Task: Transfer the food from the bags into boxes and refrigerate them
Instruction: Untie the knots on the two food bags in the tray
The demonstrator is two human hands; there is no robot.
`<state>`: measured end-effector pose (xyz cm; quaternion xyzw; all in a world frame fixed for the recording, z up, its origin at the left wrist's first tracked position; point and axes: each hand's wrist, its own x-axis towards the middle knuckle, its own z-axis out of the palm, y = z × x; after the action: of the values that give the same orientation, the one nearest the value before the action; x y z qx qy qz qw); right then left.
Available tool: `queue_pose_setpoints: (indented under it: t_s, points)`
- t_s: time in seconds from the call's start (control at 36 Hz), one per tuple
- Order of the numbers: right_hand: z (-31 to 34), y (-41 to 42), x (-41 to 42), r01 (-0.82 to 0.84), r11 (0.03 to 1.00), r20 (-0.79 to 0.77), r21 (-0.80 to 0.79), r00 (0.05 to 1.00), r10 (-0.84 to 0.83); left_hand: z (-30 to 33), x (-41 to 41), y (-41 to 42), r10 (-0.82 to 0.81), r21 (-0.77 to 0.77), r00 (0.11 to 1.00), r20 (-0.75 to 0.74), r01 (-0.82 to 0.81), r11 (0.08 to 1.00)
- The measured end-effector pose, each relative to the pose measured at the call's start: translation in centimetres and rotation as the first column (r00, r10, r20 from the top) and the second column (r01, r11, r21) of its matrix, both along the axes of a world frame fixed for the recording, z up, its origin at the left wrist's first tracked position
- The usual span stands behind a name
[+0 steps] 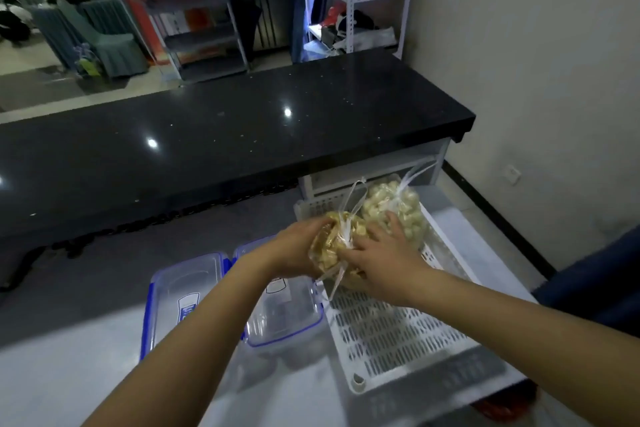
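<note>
Beside a black stone counter (242,135), both hands' (298,246) (384,253) grip closed around a tan food bag (329,250) over a white slotted tray (391,329).

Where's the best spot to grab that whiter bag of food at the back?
Probably by the knotted neck of the whiter bag, coming from above. Its tied handles stick upward there, clear of the lumpy contents, and the white crate leaves the top unobstructed.

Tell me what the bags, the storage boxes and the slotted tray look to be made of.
The two tied bags, one of tan food and one of paler food, look like thin clear plastic film: contents show through, and it crinkles. The two lidded boxes seem rigid transparent plastic with blue clips. The white slotted tray looks like moulded matte plastic, its slots regular.
</note>
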<state>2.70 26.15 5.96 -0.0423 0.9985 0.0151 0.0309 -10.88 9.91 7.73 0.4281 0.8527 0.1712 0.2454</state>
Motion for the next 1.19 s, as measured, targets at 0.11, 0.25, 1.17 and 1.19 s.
queue_pose_setpoints:
  t_s: [0.11, 0.25, 1.17, 1.19]
  points:
    - [0.5, 0.3, 1.8, 0.059, 0.998, -0.014, -0.031, 0.998, -0.06, -0.7, -0.4, 0.9, -0.05, 0.024, 0.999, -0.012, 0.05, 0.998]
    - [0.0, -0.1, 5.2, 0.163, 0.966, -0.134, -0.202, 0.972, -0.192, -1.5, -1.1, 1.7, -0.065, 0.055, 0.996, 0.057, 0.062, 0.997]
    - [-2.4, 1.9, 7.7, 0.369, 0.195, 0.217, -0.909, 0.816, -0.535, -0.2, 6.2, 1.6, 0.093, 0.02, 0.995, 0.038, -0.094, 0.995]
    - [-1.9, 2.7, 8.5, 0.365, 0.217, 0.214, -0.905, 0.833, -0.51, -0.1, 7.6, 1.6, 0.127, 0.028, 0.992, 0.015, -0.127, 0.992]
